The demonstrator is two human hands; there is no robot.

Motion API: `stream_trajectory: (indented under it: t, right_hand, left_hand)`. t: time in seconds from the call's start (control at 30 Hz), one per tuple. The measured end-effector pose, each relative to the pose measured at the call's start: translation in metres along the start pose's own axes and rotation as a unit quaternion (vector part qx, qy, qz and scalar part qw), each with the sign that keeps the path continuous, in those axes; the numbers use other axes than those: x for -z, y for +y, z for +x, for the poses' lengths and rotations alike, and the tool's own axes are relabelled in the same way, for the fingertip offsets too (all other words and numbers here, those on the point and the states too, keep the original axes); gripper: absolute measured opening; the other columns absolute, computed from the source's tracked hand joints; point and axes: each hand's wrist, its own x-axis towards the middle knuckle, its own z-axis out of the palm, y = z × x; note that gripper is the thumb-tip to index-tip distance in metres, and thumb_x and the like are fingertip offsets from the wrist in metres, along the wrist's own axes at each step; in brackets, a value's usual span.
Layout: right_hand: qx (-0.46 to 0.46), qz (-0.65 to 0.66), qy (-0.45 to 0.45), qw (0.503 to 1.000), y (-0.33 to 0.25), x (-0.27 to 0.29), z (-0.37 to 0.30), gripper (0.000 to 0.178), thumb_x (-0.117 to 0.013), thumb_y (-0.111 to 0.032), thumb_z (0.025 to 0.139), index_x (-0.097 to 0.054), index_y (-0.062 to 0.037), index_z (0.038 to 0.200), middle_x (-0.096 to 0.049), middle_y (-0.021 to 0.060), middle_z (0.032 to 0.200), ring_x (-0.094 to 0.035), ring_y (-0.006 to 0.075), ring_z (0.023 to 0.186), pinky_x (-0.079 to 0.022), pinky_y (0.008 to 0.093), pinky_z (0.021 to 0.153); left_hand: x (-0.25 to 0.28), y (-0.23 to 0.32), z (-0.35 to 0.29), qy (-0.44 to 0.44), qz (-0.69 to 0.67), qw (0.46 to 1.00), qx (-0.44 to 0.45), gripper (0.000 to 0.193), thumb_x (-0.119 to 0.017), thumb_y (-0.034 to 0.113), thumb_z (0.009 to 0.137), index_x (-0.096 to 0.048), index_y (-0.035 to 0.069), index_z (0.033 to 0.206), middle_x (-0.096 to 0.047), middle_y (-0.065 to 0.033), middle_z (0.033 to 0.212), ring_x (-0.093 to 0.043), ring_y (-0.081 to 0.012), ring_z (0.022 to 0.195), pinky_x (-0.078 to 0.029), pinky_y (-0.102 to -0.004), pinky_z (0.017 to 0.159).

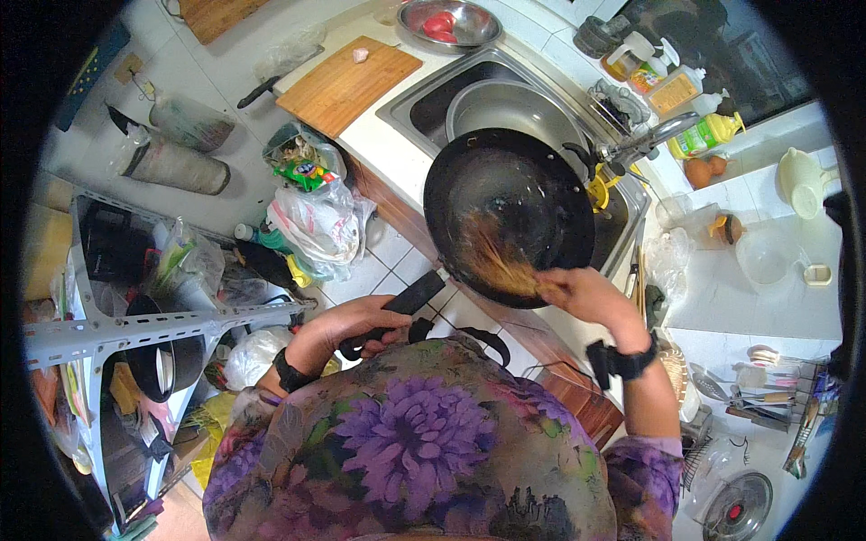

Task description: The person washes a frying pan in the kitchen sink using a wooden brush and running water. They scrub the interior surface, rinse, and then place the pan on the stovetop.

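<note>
- We see the black wok [510, 203] tilted in front of us, overlapping the sink [431, 113] and the edge of the table [390, 160]; its underside is hidden, so we cannot tell whether it rests on anything.
- Our left hand [368, 320], to the lower left of the wok, has its fingers wrapped around the wok's black handle [422, 293]; some of those fingers are out of sight beneath it.
- Our right hand [582, 293], at the wok's lower right rim, has its fingers closed on a straw-coloured brush [505, 269]. The brush's grip end is lost inside the hand, and its bristles blur against the inside of the wok.
- Brownish smears and pale specks show in the wok, though we cannot make out what they are.
- Just beyond the wok, a metal basin [523, 104] sits in the sink, its near part covered by the wok.
- To the wok's upper left lies a wooden board [347, 86] with a small pale lump [361, 55] we cannot identify.
</note>
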Motion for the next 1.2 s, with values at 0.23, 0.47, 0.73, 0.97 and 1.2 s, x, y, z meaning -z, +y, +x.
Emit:
stream_trajectory:
  t: [0.23,0.47,0.73,0.97,1.2]
  right_hand:
    - [-0.058,-0.298,0.109,0.947,0.052,0.019,0.041,0.021,-0.058,-0.03,0.087,-0.066,-0.0194,0.104,-0.068,0.0127,0.078,-0.067,0.0343,0.073,-0.053,0.048,0.062]
    - [-0.099,-0.019,-0.074,0.992,0.038,0.033,-0.028,0.034,-0.064,-0.028,0.086,-0.065,-0.0198,0.119,-0.069,0.0154,0.089,-0.065,0.0318,0.078,-0.052,0.0376,0.073]
    - [-0.085,0.01,0.162,0.983,-0.026,-0.062,0.063,0.044,-0.053,-0.032,0.093,-0.048,-0.0177,0.134,-0.065,0.0274,0.081,-0.064,0.0453,0.078,-0.051,0.053,0.071]
    - [-0.108,0.119,0.288,0.944,-0.038,-0.07,0.016,0.042,-0.049,-0.032,0.095,-0.049,-0.015,0.133,-0.065,0.0278,0.08,-0.064,0.0459,0.078,-0.051,0.0542,0.071]
    - [-0.084,0.07,0.256,0.961,-0.051,-0.073,0.074,0.035,-0.048,-0.028,0.095,-0.055,-0.0076,0.122,-0.065,0.0286,0.082,-0.064,0.0452,0.08,-0.051,0.053,0.076]
  left_hand:
    - [-0.012,0.011,-0.008,0.048,0.001,0.999,0.016,0.026,-0.058,0.028,0.094,-0.048,0.009,0.079,-0.047,0.0017,0.064,-0.042,-0.0058,0.045,-0.034,-0.0222,0.038]
    - [-0.006,0.011,-0.007,0.015,0.005,1.0,0.003,0.025,-0.059,0.029,0.094,-0.051,0.008,0.085,-0.049,0.0019,0.065,-0.043,-0.0055,0.045,-0.035,-0.0225,0.038]
    - [-0.006,0.007,0.01,-0.034,-0.049,0.998,0.013,0.025,-0.062,0.027,0.093,-0.051,0.007,0.105,-0.051,0.0002,0.064,-0.042,-0.0064,0.041,-0.031,-0.0224,0.034]
    - [-0.014,0.026,0.009,0.028,0.075,0.996,0.038,0.03,-0.062,0.024,0.09,-0.045,0.011,0.068,-0.042,0.0027,0.051,-0.039,-0.0068,0.037,-0.03,-0.0233,0.034]
    - [-0.041,0.042,0.004,0.058,0.107,0.992,0.044,0.024,-0.059,0.019,0.088,-0.047,0.008,0.071,-0.043,0.0002,0.05,-0.04,-0.0085,0.039,-0.031,-0.0245,0.036]
